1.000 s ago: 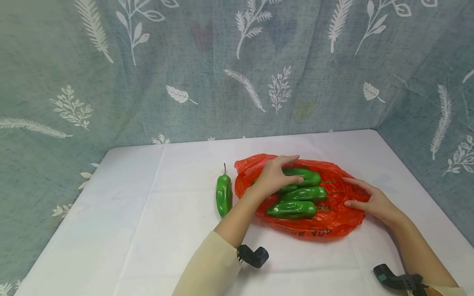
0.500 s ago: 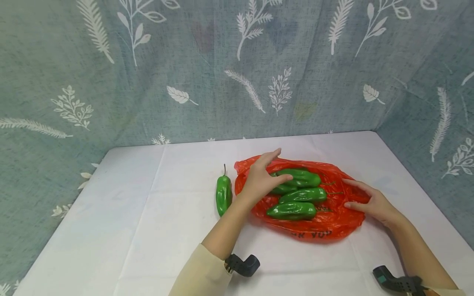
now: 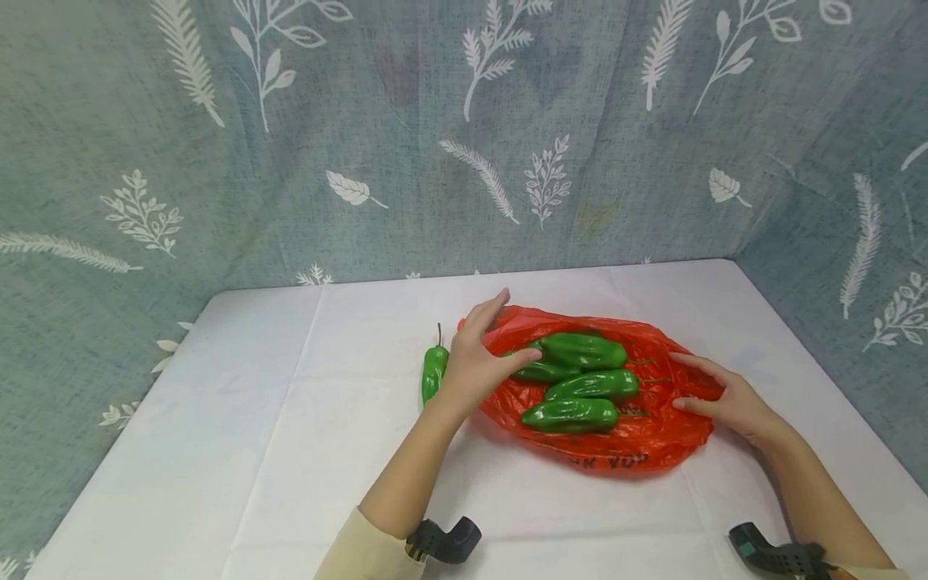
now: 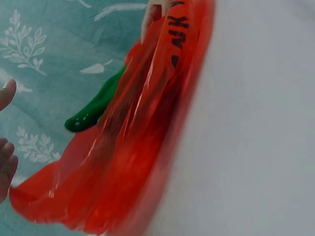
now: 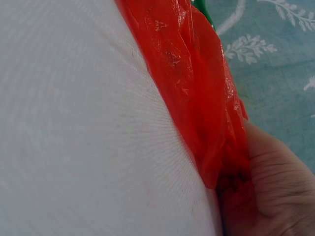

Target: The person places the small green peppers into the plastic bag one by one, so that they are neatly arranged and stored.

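Observation:
A red plastic bag with black lettering lies spread on the table, its mouth wide. Several green peppers rest in it, stems toward the right. One more green pepper lies outside, left of the bag, partly covered by my left hand. That hand is over the bag's left end, thumb and fingers spread, holding nothing. Its fingers show at the left wrist view's edge, apart from the bag. My right hand holds the bag's right edge; red film covers some of its fingers in the right wrist view.
A white cloth covers the table. Behind it and on both sides hangs a grey-green curtain with white leaf prints. Each wrist wears a black camera strap.
My left hand has moved left, away from the peppers to the bag's left end, with its fingers spreading. The peppers and my right hand have stayed nearly still.

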Motion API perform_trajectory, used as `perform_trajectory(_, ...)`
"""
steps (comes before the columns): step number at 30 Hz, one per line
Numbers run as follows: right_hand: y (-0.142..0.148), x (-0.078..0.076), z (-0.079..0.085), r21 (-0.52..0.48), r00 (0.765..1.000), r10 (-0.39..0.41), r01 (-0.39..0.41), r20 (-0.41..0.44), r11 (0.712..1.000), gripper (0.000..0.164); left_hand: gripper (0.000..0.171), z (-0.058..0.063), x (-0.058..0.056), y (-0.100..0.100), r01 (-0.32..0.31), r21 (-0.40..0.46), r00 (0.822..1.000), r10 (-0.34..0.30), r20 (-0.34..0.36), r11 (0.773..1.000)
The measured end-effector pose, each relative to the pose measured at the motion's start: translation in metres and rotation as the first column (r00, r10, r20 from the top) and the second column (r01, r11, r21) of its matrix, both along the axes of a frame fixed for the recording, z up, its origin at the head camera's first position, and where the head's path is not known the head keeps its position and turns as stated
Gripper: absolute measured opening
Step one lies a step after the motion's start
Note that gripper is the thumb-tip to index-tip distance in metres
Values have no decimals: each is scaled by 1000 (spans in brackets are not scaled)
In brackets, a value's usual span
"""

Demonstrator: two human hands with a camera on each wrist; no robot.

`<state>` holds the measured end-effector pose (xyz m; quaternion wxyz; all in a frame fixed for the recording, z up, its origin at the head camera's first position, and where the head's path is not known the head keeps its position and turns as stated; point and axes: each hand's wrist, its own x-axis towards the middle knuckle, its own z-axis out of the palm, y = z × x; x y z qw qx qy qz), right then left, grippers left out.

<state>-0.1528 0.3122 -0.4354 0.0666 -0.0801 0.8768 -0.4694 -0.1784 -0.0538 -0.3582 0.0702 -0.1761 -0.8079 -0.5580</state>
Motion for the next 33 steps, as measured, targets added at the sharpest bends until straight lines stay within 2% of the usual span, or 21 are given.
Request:
perform_trajectory(4,0,0,-1,7,1000,-5,5,6,1000,72,86,1,5,-12,-71,-22,997,71,-25,997)
perform_trajectory(15,0,0,0,16,1000,-6,6,9,1000,72,88,-10,12,-46,-130,22,984,132,-120,991)
perform_trajectory(23,0,1,0,23,1000,-12,12,13,1000,72,89,-13,15,-63,-198,16,977,198,-84,980)
perform_trajectory(29,0,0,-1,46,1000,-16,16,15,999,72,88,-17,11,-76,-222,29,973,224,-49,975)
perform_trajectory(33,-1,1,-1,56,1000,-10,10,5,998,72,87,-21,7,-83,-236,36,972,236,7,971)
